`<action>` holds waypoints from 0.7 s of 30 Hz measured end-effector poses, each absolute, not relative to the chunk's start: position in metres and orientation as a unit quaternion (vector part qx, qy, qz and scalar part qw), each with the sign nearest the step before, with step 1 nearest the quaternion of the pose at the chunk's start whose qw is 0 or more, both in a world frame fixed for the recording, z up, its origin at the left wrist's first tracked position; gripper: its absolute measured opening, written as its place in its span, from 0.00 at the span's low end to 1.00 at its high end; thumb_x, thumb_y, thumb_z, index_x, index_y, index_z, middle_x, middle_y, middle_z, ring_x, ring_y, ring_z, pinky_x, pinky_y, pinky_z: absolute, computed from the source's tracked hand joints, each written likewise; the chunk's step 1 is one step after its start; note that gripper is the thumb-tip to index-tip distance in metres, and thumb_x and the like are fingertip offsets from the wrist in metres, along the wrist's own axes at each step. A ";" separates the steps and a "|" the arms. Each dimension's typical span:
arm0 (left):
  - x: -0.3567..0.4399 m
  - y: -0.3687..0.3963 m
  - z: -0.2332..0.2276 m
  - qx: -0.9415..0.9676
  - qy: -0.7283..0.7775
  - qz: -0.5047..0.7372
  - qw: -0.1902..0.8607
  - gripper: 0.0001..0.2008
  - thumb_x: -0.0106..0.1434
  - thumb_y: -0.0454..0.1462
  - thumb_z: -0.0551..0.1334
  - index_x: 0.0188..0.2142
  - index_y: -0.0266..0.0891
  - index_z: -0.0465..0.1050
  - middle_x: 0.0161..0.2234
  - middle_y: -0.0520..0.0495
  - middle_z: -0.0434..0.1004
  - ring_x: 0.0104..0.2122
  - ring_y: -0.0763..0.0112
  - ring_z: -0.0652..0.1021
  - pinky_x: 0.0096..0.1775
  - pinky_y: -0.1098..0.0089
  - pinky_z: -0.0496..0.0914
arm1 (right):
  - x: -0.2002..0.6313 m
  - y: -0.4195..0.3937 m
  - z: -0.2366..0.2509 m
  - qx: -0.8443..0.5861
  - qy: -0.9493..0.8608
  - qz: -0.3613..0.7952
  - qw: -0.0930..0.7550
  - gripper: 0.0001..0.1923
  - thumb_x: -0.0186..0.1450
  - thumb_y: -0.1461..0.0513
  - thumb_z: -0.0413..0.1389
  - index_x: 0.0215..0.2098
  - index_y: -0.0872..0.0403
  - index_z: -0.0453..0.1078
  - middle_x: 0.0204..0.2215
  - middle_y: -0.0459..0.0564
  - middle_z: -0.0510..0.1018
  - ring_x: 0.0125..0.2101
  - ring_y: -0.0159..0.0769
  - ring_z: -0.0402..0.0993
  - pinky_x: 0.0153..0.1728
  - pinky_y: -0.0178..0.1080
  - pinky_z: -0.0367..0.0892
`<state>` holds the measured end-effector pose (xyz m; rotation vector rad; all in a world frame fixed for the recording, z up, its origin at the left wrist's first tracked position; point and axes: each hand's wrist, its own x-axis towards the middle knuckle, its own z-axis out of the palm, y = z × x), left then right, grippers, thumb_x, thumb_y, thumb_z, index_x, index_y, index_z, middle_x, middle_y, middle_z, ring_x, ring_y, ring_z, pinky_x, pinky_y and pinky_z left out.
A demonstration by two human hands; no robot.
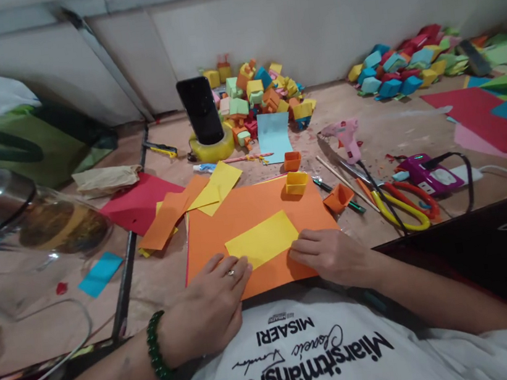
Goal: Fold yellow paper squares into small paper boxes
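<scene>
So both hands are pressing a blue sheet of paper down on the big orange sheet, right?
Not quite: the paper under the fingers is yellow, not blue. The head view shows the left hand and right hand both pressing it down on the big orange sheet.

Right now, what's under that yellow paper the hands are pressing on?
The yellow paper lies on a large orange sheet, pressed by the left hand and right hand. Whatever lies beneath the orange sheet is covered.
</scene>
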<state>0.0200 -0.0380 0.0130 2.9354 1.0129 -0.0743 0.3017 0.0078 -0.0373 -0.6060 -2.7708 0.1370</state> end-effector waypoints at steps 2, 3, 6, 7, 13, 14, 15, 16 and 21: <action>0.012 -0.043 0.010 0.940 0.341 -0.012 0.017 0.21 0.61 0.34 0.53 0.53 0.31 0.71 0.51 0.34 0.75 0.49 0.54 0.74 0.52 0.56 0.66 | 0.307 0.009 -0.030 -0.224 -0.960 0.051 0.163 0.14 0.70 0.69 0.44 0.35 0.56 0.71 0.29 0.51 0.74 0.30 0.34 0.66 0.29 0.35 0.63; 0.010 -0.044 0.008 0.937 0.348 -0.006 0.020 0.22 0.61 0.35 0.54 0.53 0.30 0.70 0.52 0.34 0.74 0.49 0.53 0.73 0.52 0.55 0.66 | 0.307 0.009 -0.026 -0.232 -0.957 0.047 0.171 0.15 0.69 0.70 0.44 0.33 0.56 0.71 0.28 0.51 0.74 0.30 0.34 0.66 0.28 0.35 0.62; 0.012 -0.046 0.004 0.933 0.359 0.003 0.030 0.24 0.60 0.37 0.55 0.55 0.32 0.68 0.51 0.34 0.74 0.49 0.52 0.73 0.53 0.52 0.65 | 0.293 0.009 -0.012 -0.228 -0.951 0.014 0.209 0.16 0.69 0.70 0.44 0.28 0.55 0.69 0.24 0.49 0.72 0.27 0.34 0.64 0.27 0.36 0.60; 0.015 -0.045 0.004 0.933 0.359 0.000 0.030 0.24 0.60 0.38 0.56 0.56 0.33 0.68 0.49 0.35 0.74 0.47 0.52 0.73 0.52 0.51 0.65 | 0.285 0.009 -0.009 -0.208 -0.953 0.007 0.221 0.16 0.70 0.69 0.44 0.29 0.55 0.69 0.23 0.49 0.71 0.27 0.34 0.64 0.27 0.36 0.60; 0.026 -0.037 0.007 0.936 0.350 -0.017 0.025 0.23 0.62 0.40 0.56 0.54 0.34 0.71 0.37 0.38 0.74 0.40 0.54 0.73 0.48 0.51 0.67 | 0.255 0.015 -0.026 -0.111 -0.983 0.027 0.141 0.08 0.70 0.66 0.50 0.38 0.59 0.70 0.33 0.52 0.74 0.34 0.35 0.67 0.36 0.38 0.65; 0.026 -0.036 0.008 0.936 0.350 -0.015 0.024 0.22 0.62 0.40 0.56 0.54 0.35 0.71 0.37 0.38 0.74 0.40 0.54 0.73 0.48 0.51 0.67 | 0.256 0.017 -0.031 -0.104 -0.986 0.033 0.127 0.08 0.70 0.67 0.49 0.39 0.59 0.70 0.34 0.52 0.75 0.34 0.35 0.67 0.36 0.38 0.65; 0.026 -0.036 0.008 0.936 0.351 -0.013 0.024 0.22 0.62 0.40 0.56 0.54 0.36 0.71 0.38 0.39 0.74 0.40 0.55 0.73 0.49 0.51 0.67 | 0.259 0.019 -0.035 -0.099 -0.987 0.038 0.119 0.08 0.70 0.67 0.49 0.39 0.58 0.70 0.34 0.52 0.75 0.34 0.34 0.67 0.36 0.38 0.66; 0.025 -0.037 0.008 0.936 0.352 -0.011 0.025 0.21 0.63 0.40 0.56 0.54 0.36 0.71 0.38 0.39 0.75 0.40 0.55 0.73 0.49 0.51 0.67 | 0.263 0.020 -0.037 -0.097 -0.988 0.041 0.114 0.09 0.70 0.67 0.48 0.40 0.57 0.70 0.35 0.52 0.75 0.35 0.34 0.67 0.37 0.38 0.67; 0.017 -0.042 0.007 0.930 0.365 0.008 0.030 0.18 0.64 0.39 0.56 0.51 0.38 0.73 0.46 0.38 0.76 0.46 0.55 0.74 0.52 0.52 0.66 | 0.294 0.025 -0.037 -0.125 -0.983 0.062 0.122 0.12 0.72 0.66 0.45 0.44 0.57 0.70 0.38 0.54 0.76 0.38 0.35 0.69 0.39 0.40 0.70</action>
